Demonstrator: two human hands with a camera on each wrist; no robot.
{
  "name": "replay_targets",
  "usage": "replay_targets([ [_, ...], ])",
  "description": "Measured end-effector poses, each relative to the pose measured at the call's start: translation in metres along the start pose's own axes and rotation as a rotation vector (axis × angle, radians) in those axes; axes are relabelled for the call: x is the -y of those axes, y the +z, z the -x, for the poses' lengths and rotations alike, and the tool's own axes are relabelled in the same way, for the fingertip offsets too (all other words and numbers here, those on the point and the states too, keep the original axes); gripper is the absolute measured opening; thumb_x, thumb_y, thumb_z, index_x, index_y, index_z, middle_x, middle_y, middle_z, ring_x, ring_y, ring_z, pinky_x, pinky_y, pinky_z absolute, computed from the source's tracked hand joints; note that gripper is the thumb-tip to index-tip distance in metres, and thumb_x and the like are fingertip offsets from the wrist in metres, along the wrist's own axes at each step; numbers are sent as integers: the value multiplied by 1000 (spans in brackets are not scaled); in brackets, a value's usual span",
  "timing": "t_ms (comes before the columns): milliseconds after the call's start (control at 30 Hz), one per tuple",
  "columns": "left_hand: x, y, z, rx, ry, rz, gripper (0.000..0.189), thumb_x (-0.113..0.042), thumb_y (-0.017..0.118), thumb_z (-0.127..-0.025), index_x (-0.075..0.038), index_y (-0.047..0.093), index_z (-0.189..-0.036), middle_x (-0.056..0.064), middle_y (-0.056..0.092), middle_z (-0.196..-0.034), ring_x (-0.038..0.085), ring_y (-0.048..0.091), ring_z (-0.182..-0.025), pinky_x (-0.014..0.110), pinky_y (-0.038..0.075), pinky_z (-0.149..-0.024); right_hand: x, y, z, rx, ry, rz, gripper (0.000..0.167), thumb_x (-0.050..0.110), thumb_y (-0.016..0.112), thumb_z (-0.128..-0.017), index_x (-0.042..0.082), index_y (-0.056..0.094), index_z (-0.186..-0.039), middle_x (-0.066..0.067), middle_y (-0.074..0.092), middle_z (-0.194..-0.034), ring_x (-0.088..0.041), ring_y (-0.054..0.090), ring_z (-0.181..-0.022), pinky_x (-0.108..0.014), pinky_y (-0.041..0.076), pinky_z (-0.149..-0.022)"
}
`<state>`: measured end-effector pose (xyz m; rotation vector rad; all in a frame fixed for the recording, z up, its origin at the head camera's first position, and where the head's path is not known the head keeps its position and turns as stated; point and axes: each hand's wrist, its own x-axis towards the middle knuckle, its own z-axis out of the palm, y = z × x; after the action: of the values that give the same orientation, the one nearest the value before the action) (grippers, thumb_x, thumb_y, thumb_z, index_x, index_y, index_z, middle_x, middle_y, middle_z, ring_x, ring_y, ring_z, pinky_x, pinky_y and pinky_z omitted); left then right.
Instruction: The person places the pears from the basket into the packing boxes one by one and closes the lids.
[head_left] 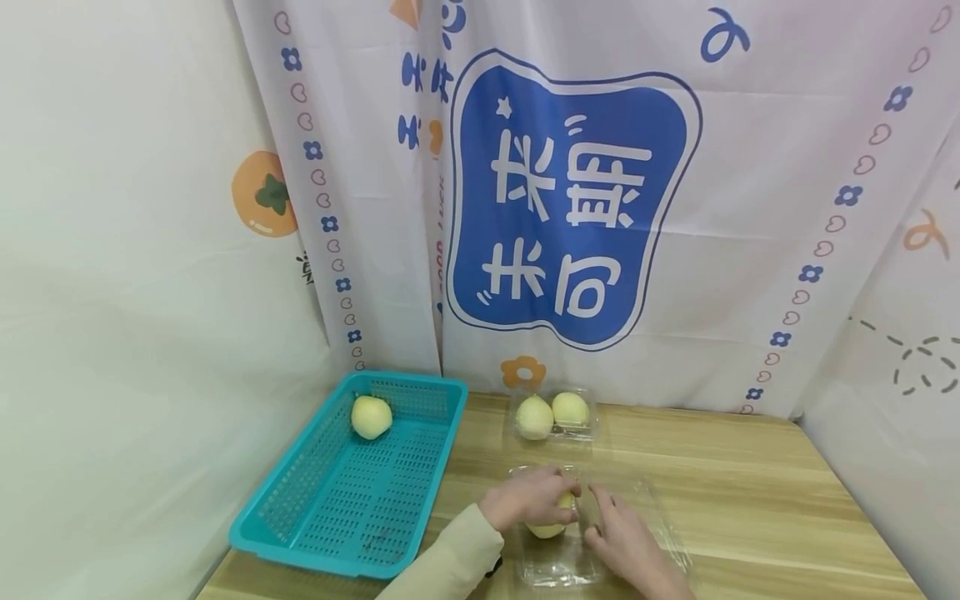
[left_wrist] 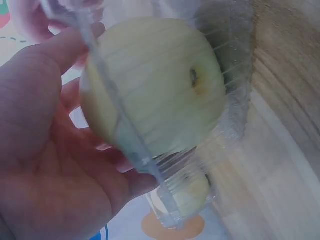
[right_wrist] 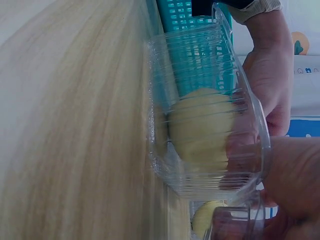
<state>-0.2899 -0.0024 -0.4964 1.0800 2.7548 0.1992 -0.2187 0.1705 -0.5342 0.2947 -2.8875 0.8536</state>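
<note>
White cloth hangs as a backdrop, printed with a large blue badge of white characters, hearts and flowers. Below it stands a table with a pale, streaked wood grain.

On the left side of the table sits a teal basket, its floor and walls pierced with small openings; one pale yellow fruit rests inside near its far end.

To the basket's right are two clear plastic boxes. The near box lies unclosed, its ribbed walls catching the light, its lid spread out to the right. The far box, close to the cloth, carries two more pale fruits side by side.

A person works at the near box. The left hand, below a cream sleeve, reaches over the rim, fingers curled round a fruit within. The right hand rests at the side where box and lid meet, index finger straight and apart from the thumb; its other fingers are hard to make out.

The gripped fruit, inside the near box, is round and full, pale yellow shading faintly to green, its skin smooth through the ribbed plastic. A dark spot marks one end, set in a brownish hollow.
</note>
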Motion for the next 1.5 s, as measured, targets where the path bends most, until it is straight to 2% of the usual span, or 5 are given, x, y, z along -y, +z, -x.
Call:
replay_targets([
  [167,1,-3,-3,-59,19,11,32,-38,65,-93,-29,64,-124,-6,62,-117,4,59,-90,20,50,-70,-1,0,1,-4,-12,14,66,12,69,-78,-1,47,-139,-26,61,-124,-29,63,-98,-49,56,-85],
  [333,5,-11,-3,-94,46,7,30,-33,63,-95,-24,65,-123,-3,63,-117,4,59,-93,19,51,-77,-1,-1,1,-16,-15,32,66,12,70,-78,-1,48,-138,-23,64,-119,-23,62,-91,-47,56,-82],
  [633,12,-43,7,0,16,38,31,-37,58,-98,-19,66,-122,-4,66,-122,8,62,-107,24,52,-86,1,0,-1,-11,6,24,69,13,70,-77,1,46,-141,-26,62,-121,-29,64,-97,-49,56,-83],
  [967,23,-62,10,-29,34,3,32,-35,56,-99,-16,66,-123,-3,68,-119,11,63,-108,27,52,-91,0,0,-1,7,18,23,69,13,70,-78,2,46,-141,-24,63,-121,-24,63,-92,-47,57,-83],
  [1500,41,-88,12,-149,-112,-36,33,-39,56,-98,-19,65,-123,2,70,-112,17,65,-97,34,55,-78,0,-2,-1,10,35,9,69,12,69,-78,2,45,-142,-24,62,-122,-22,62,-91,-47,57,-83],
])
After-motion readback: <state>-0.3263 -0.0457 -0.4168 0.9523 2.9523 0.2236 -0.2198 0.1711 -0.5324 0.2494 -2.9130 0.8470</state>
